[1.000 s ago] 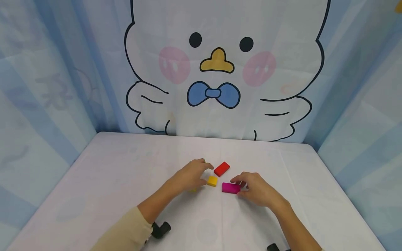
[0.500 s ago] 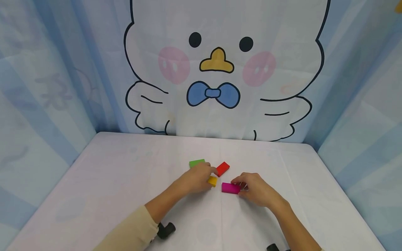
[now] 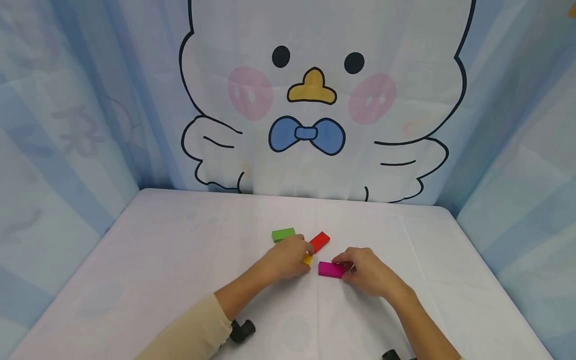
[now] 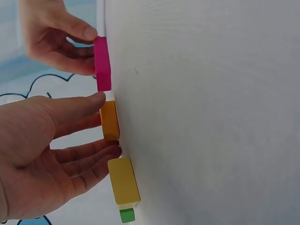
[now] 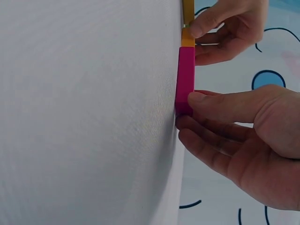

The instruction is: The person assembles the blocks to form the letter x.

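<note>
My left hand (image 3: 285, 259) reaches over an orange block (image 4: 110, 121), thumb on the near side and index finger on the far side, seemingly pinching it. Little of that block shows in the head view. A magenta block (image 3: 330, 269) lies flat to its right. My right hand (image 3: 366, 272) pinches this block at its right end, the thumb (image 5: 199, 97) against its near face. Just beyond my left fingertips lies a red block (image 3: 320, 241). A yellow block (image 4: 124, 183) is beside my left hand in the left wrist view, hidden from the head camera.
A green block (image 3: 283, 234) lies behind my left hand. All blocks are on a white-covered table (image 3: 202, 240). A curtain with a cartoon bird (image 3: 310, 165) hangs at the table's far edge, and blue-white curtains flank both sides.
My left hand has moved right and slightly nearer, from over the green and yellow blocks to the orange one, uncovering the green block. My right hand stays at the magenta block.
</note>
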Tool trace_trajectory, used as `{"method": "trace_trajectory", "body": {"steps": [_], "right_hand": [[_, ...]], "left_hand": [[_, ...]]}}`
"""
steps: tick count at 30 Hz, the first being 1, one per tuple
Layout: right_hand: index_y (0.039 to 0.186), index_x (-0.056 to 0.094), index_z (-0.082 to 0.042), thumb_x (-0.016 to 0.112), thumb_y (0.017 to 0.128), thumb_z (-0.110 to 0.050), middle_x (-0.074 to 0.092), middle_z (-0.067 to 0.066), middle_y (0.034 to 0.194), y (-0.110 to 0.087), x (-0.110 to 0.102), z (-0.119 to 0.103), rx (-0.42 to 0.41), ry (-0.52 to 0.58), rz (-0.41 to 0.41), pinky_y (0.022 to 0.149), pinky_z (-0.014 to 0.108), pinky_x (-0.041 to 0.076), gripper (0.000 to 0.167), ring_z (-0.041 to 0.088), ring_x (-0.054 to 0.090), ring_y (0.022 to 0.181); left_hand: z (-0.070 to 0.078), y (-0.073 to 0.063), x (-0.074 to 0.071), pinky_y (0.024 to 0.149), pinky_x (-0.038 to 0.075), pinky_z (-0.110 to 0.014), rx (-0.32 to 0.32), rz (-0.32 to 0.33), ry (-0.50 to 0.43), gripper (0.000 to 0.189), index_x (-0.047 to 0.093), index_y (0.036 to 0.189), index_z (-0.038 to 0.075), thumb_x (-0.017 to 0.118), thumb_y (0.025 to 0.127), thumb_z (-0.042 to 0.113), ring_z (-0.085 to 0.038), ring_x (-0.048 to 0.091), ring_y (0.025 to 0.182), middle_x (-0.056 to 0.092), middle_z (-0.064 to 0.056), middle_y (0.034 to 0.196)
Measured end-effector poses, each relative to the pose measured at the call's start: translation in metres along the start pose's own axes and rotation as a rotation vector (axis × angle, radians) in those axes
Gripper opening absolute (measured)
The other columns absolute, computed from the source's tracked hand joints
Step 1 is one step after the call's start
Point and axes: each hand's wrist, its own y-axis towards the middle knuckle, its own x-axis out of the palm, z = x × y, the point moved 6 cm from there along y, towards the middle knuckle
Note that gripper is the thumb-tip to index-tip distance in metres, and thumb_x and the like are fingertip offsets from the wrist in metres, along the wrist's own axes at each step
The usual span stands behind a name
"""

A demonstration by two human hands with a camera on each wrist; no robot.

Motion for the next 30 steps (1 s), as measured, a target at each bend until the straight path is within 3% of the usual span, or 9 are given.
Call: {"method": "trace_trajectory", "body": {"steps": [10, 16, 24, 30], "right_hand": [[0.117, 0.078, -0.007, 0.076, 0.086, 0.007, 0.071, -0.004, 0.099, -0.001, -0.002, -0.001, -0.009, -0.009, 0.004, 0.085, 0.033, 0.060, 0.034, 0.013, 0.064, 0.092], [0.117, 0.078, -0.007, 0.077, 0.086, 0.006, 0.071, -0.003, 0.098, 0.000, -0.001, -0.002, -0.011, -0.002, 0.000, 0.084, 0.033, 0.060, 0.033, 0.013, 0.064, 0.092], [0.118, 0.077, -0.008, 0.078, 0.087, 0.004, 0.071, -0.001, 0.101, -0.001, 0.000, -0.001, 0.015, 0.002, -0.009, 0.087, 0.035, 0.062, 0.034, 0.015, 0.066, 0.095], [0.119, 0.077, -0.007, 0.079, 0.087, 0.003, 0.072, -0.001, 0.102, -0.001, 0.000, -0.002, 0.011, -0.002, -0.006, 0.087, 0.035, 0.062, 0.034, 0.015, 0.066, 0.095]], "left_hand": [[0.006, 0.002, -0.002, 0.082, 0.057, -0.019, 0.026, 0.019, 0.022, 0.030, 0.077, 0.120, 0.014, 0.082, 0.091, 0.019, -0.012, 0.062, 0.100, 0.069, -0.001, 0.109], [0.006, 0.000, -0.002, 0.085, 0.058, -0.021, 0.006, 0.001, 0.002, 0.029, 0.077, 0.120, 0.013, 0.081, 0.091, 0.016, -0.013, 0.061, 0.102, 0.068, -0.001, 0.109], [0.005, -0.007, -0.002, 0.088, 0.059, -0.024, -0.021, -0.026, -0.021, 0.027, 0.079, 0.117, 0.015, 0.080, 0.090, 0.012, -0.015, 0.059, 0.108, 0.067, -0.002, 0.113], [0.007, -0.017, -0.006, 0.087, 0.060, -0.023, 0.004, -0.043, -0.063, 0.025, 0.080, 0.114, 0.013, 0.081, 0.089, 0.009, -0.016, 0.059, 0.110, 0.069, -0.002, 0.113]]}}
